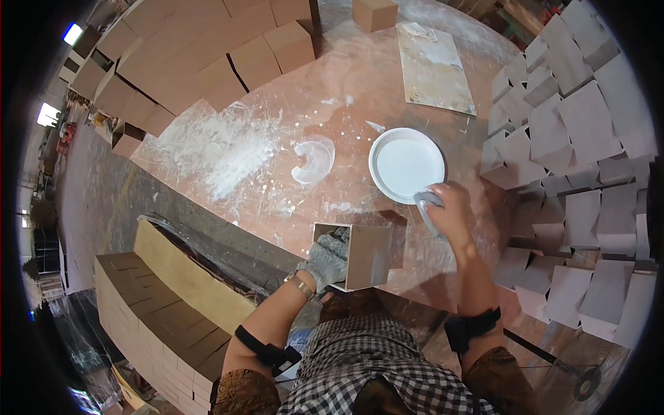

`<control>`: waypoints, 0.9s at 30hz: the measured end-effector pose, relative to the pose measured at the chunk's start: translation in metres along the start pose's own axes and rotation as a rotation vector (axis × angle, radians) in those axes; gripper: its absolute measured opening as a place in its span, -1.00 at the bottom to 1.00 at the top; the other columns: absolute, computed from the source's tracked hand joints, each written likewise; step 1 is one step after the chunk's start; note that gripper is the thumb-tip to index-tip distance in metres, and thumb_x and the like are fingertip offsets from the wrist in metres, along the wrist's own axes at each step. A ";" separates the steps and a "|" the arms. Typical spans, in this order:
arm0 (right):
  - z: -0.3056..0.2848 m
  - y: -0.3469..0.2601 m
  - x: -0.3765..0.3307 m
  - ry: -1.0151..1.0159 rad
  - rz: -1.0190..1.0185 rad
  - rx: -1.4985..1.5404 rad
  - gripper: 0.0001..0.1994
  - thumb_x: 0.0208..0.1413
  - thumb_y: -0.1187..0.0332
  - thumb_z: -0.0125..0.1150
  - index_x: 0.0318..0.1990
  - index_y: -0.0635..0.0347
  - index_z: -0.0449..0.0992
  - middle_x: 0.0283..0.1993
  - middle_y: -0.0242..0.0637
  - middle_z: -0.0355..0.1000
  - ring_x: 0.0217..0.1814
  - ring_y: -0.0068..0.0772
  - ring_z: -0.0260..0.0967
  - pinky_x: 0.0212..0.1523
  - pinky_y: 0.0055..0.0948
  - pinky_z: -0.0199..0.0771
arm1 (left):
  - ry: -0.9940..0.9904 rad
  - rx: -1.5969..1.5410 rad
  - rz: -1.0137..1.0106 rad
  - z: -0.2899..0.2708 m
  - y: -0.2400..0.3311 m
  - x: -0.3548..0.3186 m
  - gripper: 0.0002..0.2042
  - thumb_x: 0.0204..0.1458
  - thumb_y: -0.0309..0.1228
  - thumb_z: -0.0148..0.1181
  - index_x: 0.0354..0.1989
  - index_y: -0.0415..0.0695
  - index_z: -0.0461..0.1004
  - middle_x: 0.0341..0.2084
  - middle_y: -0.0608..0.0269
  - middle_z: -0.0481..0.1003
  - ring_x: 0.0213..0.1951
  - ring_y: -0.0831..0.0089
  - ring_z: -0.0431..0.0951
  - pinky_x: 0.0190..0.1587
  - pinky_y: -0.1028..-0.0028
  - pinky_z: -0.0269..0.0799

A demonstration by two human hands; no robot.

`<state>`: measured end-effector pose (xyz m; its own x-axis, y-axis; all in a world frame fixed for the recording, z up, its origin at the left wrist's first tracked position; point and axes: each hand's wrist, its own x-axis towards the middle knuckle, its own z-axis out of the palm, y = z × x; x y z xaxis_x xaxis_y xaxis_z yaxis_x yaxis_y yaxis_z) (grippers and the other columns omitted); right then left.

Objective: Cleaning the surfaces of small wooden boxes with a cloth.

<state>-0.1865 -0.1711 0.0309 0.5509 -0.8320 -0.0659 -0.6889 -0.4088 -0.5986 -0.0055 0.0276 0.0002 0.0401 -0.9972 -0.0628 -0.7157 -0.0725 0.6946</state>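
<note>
My left hand (328,260), in a grey knitted glove, reaches into the open end of a small box (370,257) and holds it at the table's near edge. The box's right face is whitish, and its walls hide part of my fingers. My bare right hand (448,211) is closed round a grey sponge-like pad (430,216). That pad is at the near right rim of a round white basin (373,158), which holds smooth white liquid. Left of the basin, a white ring-shaped smear (315,160) marks the reddish table.
Brown boxes (228,66) are stacked at the far left. White-coated boxes (588,124) pile up on the right. A stained board (436,72) and a single brown box (375,15) lie toward the back. More brown boxes (159,315) stand low on the left, beside a yellowish panel (187,266).
</note>
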 end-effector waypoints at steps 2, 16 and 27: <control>0.006 0.006 -0.023 0.095 -0.250 0.315 -0.77 -0.25 0.48 0.16 -0.32 0.22 0.52 -0.31 -0.13 0.47 -0.26 -0.08 0.40 -0.21 -0.30 0.39 | 0.003 -0.034 -0.020 -0.001 -0.001 -0.002 -0.61 -0.17 -0.13 0.08 -0.25 -0.18 0.42 -0.28 -0.03 0.45 -0.28 0.10 0.48 -0.25 0.26 0.41; 0.043 -0.044 -0.084 0.181 -0.709 0.137 -0.75 -0.41 0.54 0.02 -0.44 0.14 0.50 -0.29 -0.27 0.43 -0.38 -0.19 0.31 -0.37 -0.29 0.35 | -0.036 0.161 0.065 -0.001 0.000 0.001 -0.59 -0.18 -0.15 0.13 -0.17 -0.13 0.43 -0.28 0.02 0.47 -0.27 0.11 0.48 -0.23 0.26 0.38; 0.060 -0.018 -0.062 0.385 -0.455 0.139 -0.77 -0.35 0.56 0.02 -0.43 0.15 0.50 -0.29 -0.24 0.44 -0.36 -0.17 0.32 -0.36 -0.30 0.34 | -0.127 0.249 0.042 0.001 -0.006 0.001 -0.53 -0.20 -0.10 0.17 -0.11 -0.11 0.42 -0.24 0.04 0.47 -0.23 0.14 0.49 -0.21 0.27 0.41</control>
<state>-0.1793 -0.0897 -0.0022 0.5481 -0.6718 0.4984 -0.3420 -0.7237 -0.5994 -0.0017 0.0272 -0.0043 -0.0697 -0.9880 -0.1377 -0.8649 -0.0089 0.5019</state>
